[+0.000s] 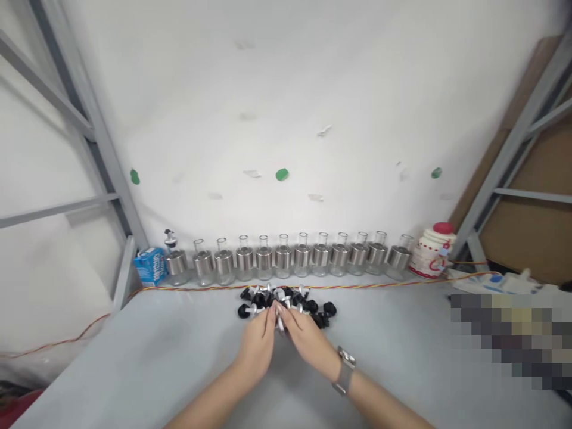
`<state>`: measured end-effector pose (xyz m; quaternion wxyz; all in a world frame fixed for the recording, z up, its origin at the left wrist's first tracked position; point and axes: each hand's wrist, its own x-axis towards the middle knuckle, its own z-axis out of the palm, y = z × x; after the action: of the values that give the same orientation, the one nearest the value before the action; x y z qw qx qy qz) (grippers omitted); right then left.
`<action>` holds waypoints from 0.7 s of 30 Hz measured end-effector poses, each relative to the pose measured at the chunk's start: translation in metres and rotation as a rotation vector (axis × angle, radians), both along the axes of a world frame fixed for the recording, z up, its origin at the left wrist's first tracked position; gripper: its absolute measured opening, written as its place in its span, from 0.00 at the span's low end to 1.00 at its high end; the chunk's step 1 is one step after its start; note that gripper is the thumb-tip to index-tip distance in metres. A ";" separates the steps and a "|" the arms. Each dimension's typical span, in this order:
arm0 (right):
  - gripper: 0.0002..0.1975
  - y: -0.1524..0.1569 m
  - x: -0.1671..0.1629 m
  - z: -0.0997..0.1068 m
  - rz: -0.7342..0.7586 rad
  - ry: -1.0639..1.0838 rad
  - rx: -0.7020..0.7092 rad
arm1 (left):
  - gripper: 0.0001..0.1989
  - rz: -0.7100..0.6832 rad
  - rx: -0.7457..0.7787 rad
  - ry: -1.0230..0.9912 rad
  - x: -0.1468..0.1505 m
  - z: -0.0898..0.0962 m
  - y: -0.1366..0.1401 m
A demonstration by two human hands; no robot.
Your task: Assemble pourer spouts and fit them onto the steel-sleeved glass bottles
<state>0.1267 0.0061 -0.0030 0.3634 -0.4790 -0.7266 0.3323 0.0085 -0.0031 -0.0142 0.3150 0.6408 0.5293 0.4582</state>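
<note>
My left hand (260, 335) and my right hand (308, 336) meet at the near side of a pile of black and silver bottle pourers (313, 306). Their fingertips are pinched together, and a silver part of one bottle pourer (280, 323) shows between them. The fingers cover most of this piece. Behind the pile stands a row of glass bottles with metal sleeves (283, 258). The leftmost bottle (177, 263) has a pourer with a black top in its neck; the other necks have none.
A blue carton (151, 266) stands at the row's left end, a white jar with a red lid (432, 250) at its right. A twisted red-yellow wire (357, 286) runs along the table (179, 339) before the bottles. Metal frame posts flank both sides.
</note>
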 end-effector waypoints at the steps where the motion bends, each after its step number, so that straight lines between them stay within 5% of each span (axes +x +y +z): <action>1: 0.23 0.002 0.001 -0.004 0.005 0.035 -0.003 | 0.21 -0.010 -0.003 -0.015 0.001 0.001 -0.001; 6: 0.23 0.017 0.009 -0.016 -0.063 0.445 -0.284 | 0.21 -0.053 -0.061 -0.093 0.000 0.004 -0.004; 11: 0.25 0.018 0.014 -0.013 -0.010 0.641 -0.519 | 0.12 -0.136 0.244 0.396 -0.009 0.003 -0.001; 16: 0.21 0.001 0.018 -0.003 -0.055 0.441 -0.285 | 0.11 -0.123 0.380 0.636 -0.009 -0.007 0.002; 21: 0.17 -0.008 0.015 0.001 -0.017 0.445 -0.102 | 0.10 -0.160 0.194 0.321 -0.002 -0.002 -0.006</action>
<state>0.1417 -0.0018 -0.0017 0.4928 -0.4178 -0.6066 0.4632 0.0067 -0.0093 -0.0163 0.1987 0.7729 0.4736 0.3727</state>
